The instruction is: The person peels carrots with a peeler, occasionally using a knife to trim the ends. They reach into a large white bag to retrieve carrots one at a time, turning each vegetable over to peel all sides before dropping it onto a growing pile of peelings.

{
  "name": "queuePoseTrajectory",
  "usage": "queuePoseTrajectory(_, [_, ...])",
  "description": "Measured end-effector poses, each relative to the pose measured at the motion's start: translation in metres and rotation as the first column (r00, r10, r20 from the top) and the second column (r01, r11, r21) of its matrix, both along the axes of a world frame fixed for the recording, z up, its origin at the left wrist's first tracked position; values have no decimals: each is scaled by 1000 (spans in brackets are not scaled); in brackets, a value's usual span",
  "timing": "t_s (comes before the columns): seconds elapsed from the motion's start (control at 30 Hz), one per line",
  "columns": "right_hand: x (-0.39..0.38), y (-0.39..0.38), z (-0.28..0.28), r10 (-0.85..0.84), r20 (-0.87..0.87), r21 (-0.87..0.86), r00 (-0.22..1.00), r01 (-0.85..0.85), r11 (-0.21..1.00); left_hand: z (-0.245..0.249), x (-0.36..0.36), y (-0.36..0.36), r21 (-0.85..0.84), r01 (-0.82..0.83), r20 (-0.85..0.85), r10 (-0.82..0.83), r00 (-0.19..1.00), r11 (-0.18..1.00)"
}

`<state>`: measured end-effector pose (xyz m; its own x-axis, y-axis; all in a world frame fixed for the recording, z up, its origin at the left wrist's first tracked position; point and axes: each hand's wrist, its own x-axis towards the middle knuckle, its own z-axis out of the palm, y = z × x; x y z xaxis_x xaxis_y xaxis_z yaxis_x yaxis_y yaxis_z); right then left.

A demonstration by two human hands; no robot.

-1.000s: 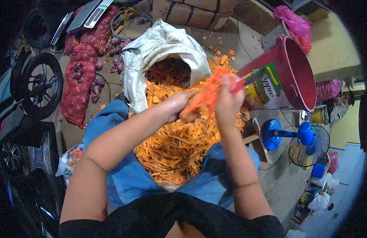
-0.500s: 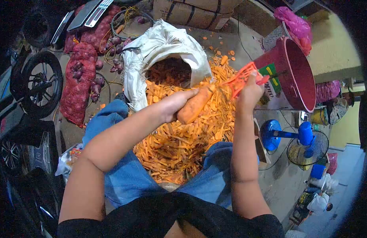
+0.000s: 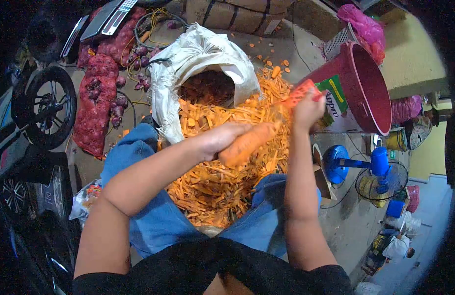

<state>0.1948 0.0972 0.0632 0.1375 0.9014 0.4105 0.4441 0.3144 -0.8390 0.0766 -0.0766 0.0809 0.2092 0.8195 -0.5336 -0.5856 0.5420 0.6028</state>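
A large orange carrot point(image 3: 249, 143) is held in my left hand point(image 3: 218, 141), its narrow end pointing up and to the right. My right hand point(image 3: 308, 112) grips a red plastic tool point(image 3: 301, 93), slightly blurred, just beyond the carrot's tip and apart from it. Beneath both hands lies a big heap of orange peelings point(image 3: 212, 184) between my knees. Behind the heap, a white sack point(image 3: 166, 93) lies with its mouth open toward me, peelings inside and spilling out.
Red net bags of onions point(image 3: 94, 105) and a wheel point(image 3: 51, 105) are at the left. At the right stand a large red tub point(image 3: 372, 88) and a blue fan point(image 3: 380, 162). Cardboard boxes point(image 3: 237, 14) sit at the back. A person point(image 3: 397, 247) is far off at lower right.
The carrot has tilted lower, its tip moving right and down. My right hand and the red tool have shifted slightly, away from the carrot's tip.
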Motion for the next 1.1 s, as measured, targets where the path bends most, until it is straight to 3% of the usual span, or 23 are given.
queuePoseTrajectory(0.03, [5,5,4,-122,49,-18,991,123,992,9,-1,-2,30,29,-37,-28,999,999])
queuePoseTrajectory(0.07, [6,5,5,-125,47,-19,991,126,992,14,-3,-3,59,58,-74,-54,996,997])
queuePoseTrajectory(0.13, [4,-3,17,-41,-196,-226,980,-4,974,1,-8,2,53,4,-13,-3,1000,999])
queuePoseTrajectory(0.17, [-8,-16,21,61,-354,-100,933,-102,990,-1,-11,5,-22,-65,28,66,997,998])
queuePoseTrajectory(0.2, [-15,-33,25,197,-270,-75,943,-224,972,-5,-13,7,-101,-133,64,139,988,986])
queuePoseTrajectory(0.23, [-21,-51,28,329,-182,-60,926,-345,937,-15,-13,10,-72,-153,59,158,986,986])
queuePoseTrajectory(0.3, [-40,-97,40,447,-200,-30,872,-462,886,-13,-11,14,-72,-208,115,215,970,976])
queuePoseTrajectory(0.37, [-44,-102,35,449,-124,-14,885,-454,891,-15,-9,14,-77,-257,173,267,948,963])
queuePoseTrajectory(0.4, [-45,-103,31,451,-47,4,891,-452,892,-20,-8,13,-36,-197,125,200,972,980])
queuePoseTrajectory(0.47, [-38,-71,9,424,-114,-21,898,-429,903,-26,-7,10,38,-68,17,67,998,997])
queuePoseTrajectory(0.5, [-29,-49,-2,325,-108,-22,939,-329,944,-11,-6,6,-25,-31,-72,29,997,999])
queuePoseTrajectory(0.53, [-22,-33,-6,221,-102,-19,970,-224,974,-8,-5,7,-23,-27,-72,26,997,999])
queuePoseTrajectory(0.57, [-17,-23,-6,218,-102,-17,971,-221,975,-7,-3,9,-42,-59,-18,58,998,997])
queuePoseTrajectory(0.63, [-12,-12,-6,23,116,9,993,-24,1000,-14,-3,12,-33,-90,60,92,994,995])
queuePoseTrajectory(0.77, [-6,0,-13,6,121,96,993,-18,995,-6,-6,7,14,-61,69,60,996,998])
queuePoseTrajectory(0.83, [11,22,-26,-175,-30,-38,984,174,984,15,-10,-4,56,145,-77,-141,987,988])
queuePoseTrajectory(0.87, [22,39,-41,-98,-472,-231,876,-16,973,14,-12,-4,54,149,-85,-145,986,987])
queuePoseTrajectory(0.93, [23,37,-32,-151,-263,-268,953,79,960,8,-11,-5,104,-18,-212,40,976,994])
queuePoseTrajectory(0.97, [21,32,-32,-146,-258,-267,955,74,961,-6,-15,0,82,-42,-149,54,987,996])
queuePoseTrajectory(1.03, [-9,-17,8,100,-368,-193,925,-181,964,-9,-19,7,33,-107,-103,110,989,994])
queuePoseTrajectory(1.1, [-21,-38,15,172,-398,-199,901,-268,943,-11,-18,8,2,-178,-41,178,983,984])
